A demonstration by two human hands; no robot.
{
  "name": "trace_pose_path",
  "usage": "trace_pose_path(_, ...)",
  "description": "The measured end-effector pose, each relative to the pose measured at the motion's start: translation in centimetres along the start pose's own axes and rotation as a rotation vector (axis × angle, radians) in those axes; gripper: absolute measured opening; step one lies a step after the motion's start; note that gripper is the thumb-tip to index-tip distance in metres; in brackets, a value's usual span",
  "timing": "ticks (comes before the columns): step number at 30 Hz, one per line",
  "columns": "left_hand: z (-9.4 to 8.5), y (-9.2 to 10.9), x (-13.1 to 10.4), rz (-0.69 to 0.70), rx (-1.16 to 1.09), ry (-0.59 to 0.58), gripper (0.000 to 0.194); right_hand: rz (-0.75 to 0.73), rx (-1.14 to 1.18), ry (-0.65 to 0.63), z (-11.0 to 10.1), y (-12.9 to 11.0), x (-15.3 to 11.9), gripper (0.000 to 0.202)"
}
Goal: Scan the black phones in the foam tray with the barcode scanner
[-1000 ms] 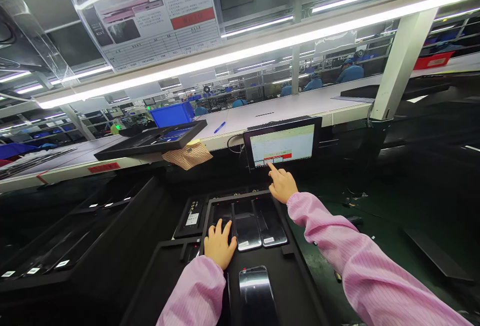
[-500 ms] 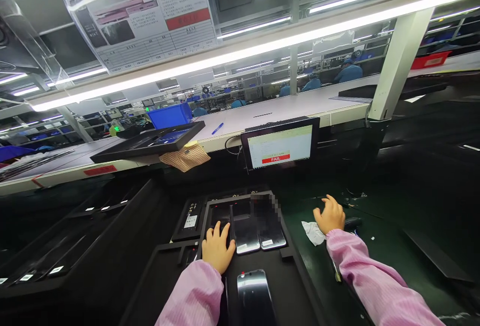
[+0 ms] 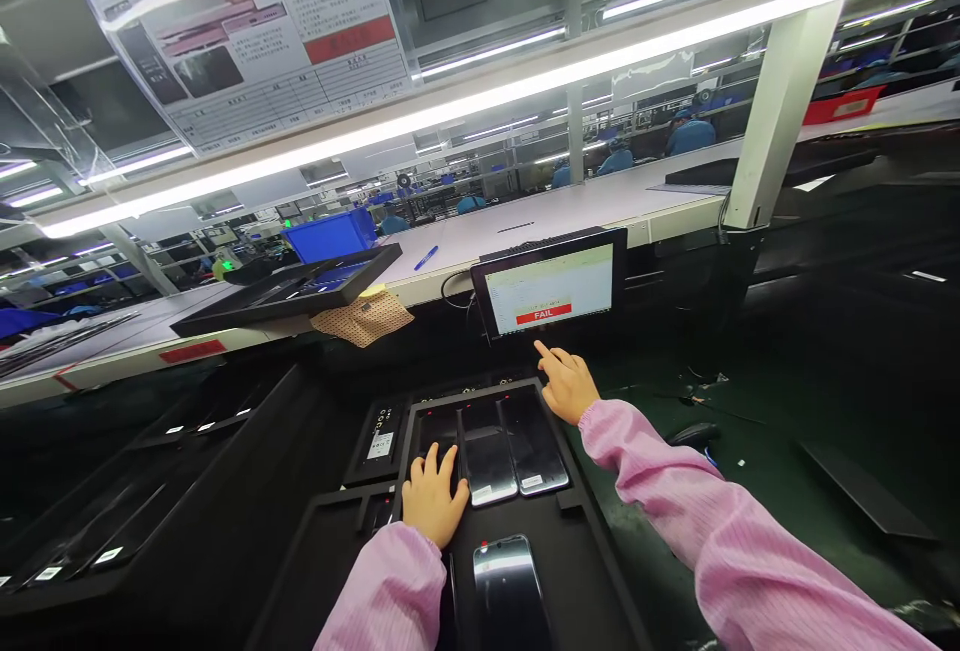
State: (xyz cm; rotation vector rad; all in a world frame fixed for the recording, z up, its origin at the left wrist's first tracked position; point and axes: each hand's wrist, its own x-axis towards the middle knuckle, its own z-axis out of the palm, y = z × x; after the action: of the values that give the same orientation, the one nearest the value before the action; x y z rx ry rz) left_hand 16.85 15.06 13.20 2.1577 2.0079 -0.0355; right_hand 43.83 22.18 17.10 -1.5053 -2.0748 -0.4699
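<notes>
My left hand [image 3: 433,498] lies flat on the leftmost phone in a black fixture [image 3: 581,531] that holds three phones side by side [image 3: 510,443]. Another phone [image 3: 511,586] lies face up nearer to me in the same fixture. My right hand [image 3: 568,383] is raised with its index finger pointing at the lower edge of a small touch monitor [image 3: 548,283]. The screen shows a red FAIL banner [image 3: 543,314]. Both arms are in pink striped sleeves.
A black tray [image 3: 292,283] and a tan cloth [image 3: 361,316] rest on the pale shelf [image 3: 525,223] behind. A blue bin [image 3: 331,234] and blue pen [image 3: 426,257] sit further back. A mouse [image 3: 694,433] lies on the green mat. Dark racks [image 3: 142,471] stand left. Several people work beyond.
My right hand went from the screen down to the mat by the mouse, then back up to the monitor. The screen changed to a red FAIL banner. My left hand stayed put.
</notes>
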Motion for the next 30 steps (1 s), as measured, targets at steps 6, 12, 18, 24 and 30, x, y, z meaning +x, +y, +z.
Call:
trace_pose_path(6,0.3,-0.1,0.1,0.006,-0.003,0.013,0.053,-0.037,-0.024,-0.038,0.0,-0.4,2.3,0.031)
trace_pose_path(12,0.0,0.0,0.0,0.006,-0.016,0.002,0.054,-0.049,-0.023,-0.058,-0.5,-1.0,2.9,0.027)
trace_pose_path(18,-0.2,0.1,0.0,0.002,-0.019,-0.006,0.054,-0.071,0.006,-0.078,0.0,-2.2,3.4,0.027)
trace_pose_path(24,0.1,0.0,0.0,0.011,-0.031,0.014,0.053,-0.008,0.034,-0.066,0.2,-2.7,4.0,0.029)
trace_pose_path(30,0.4,-0.2,-0.1,0.004,-0.047,0.021,0.052,0.346,0.011,0.088,0.1,1.5,-0.7,0.028)
